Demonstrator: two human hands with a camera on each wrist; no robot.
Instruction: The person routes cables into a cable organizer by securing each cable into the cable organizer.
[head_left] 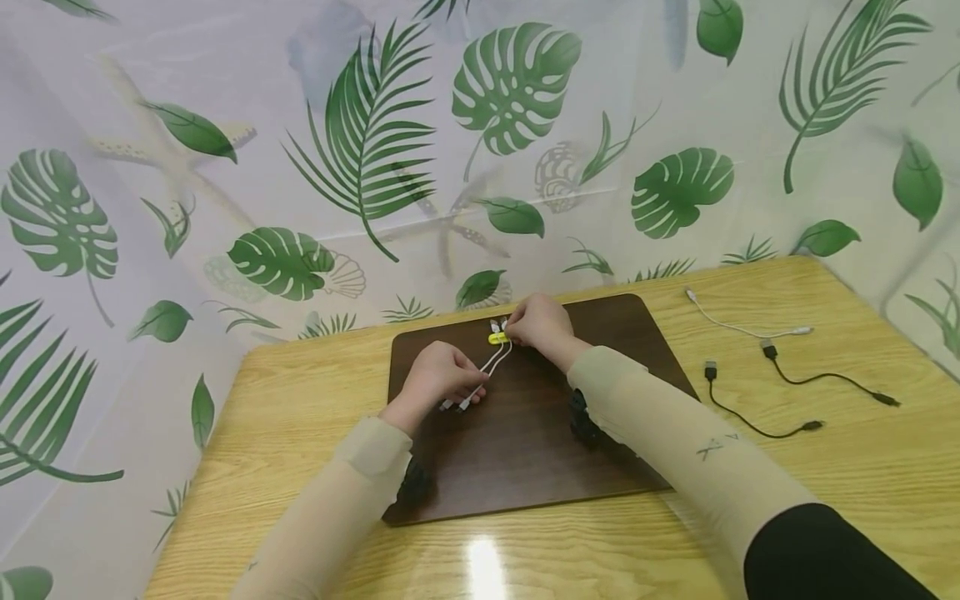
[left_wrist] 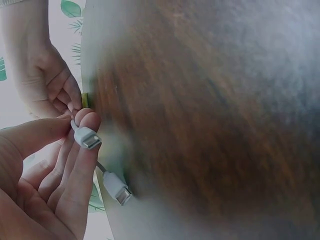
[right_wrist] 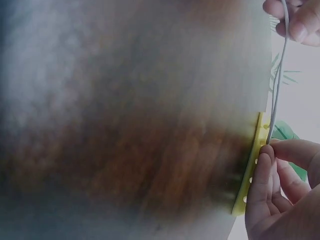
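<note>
Before you: tabletop (head_left: 300, 400), pale wood grain, glossy, glare at your 6 o'clock. Board (head_left: 525, 454), dark wood grain, smooth, faint sheen. Yellow clip (head_left: 498, 338), smooth, plastic-looking. White cables (left_wrist: 116, 186), smooth plastic, bright metal plug tips. Black cables (head_left: 710, 370) at your 3 o'clock, plastic-looking, metallic plug ends. Backdrop (head_left: 442, 167) at your 12 o'clock, printed cloth-like sheet, lightly creased. Your beige sleeves (head_left: 675, 425), matt cloth.

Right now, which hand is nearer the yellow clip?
Right. The right hand is at the yellow clip; the left hand holds the white cables farther off, to its near left.
</note>
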